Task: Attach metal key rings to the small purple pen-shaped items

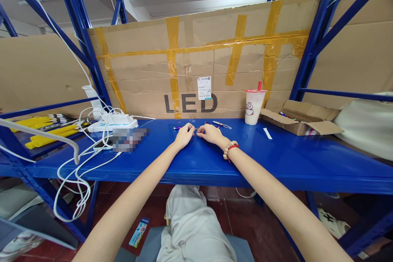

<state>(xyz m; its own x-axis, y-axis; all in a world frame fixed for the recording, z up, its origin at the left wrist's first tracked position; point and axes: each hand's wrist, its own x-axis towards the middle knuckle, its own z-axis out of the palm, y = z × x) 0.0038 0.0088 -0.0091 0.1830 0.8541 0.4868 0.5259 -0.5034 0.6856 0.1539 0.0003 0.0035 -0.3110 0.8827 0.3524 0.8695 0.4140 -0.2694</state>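
Observation:
Over the blue shelf top (159, 163), my left hand (184, 136) and my right hand (211, 134) face each other, a small gap apart. Both have their fingers pinched together, and whatever small parts they hold are too tiny to make out. A purple pen-like piece (177, 128) shows just left of my left hand; whether it touches the fingers I cannot tell. Behind my right hand lies a silver and dark pen (221, 125), with another thin piece partly hidden by the hand. A bead bracelet (226, 150) and a red cord circle my right wrist.
At right stand a lidded drink cup (254, 107) with a red straw and an open cardboard box (302, 123); a white strip (267, 133) lies before them. Left are a power strip (113, 123), tangled white cables (78, 180) and yellow-wrapped bundles (52, 135). A taped cardboard panel (141, 77) closes the back.

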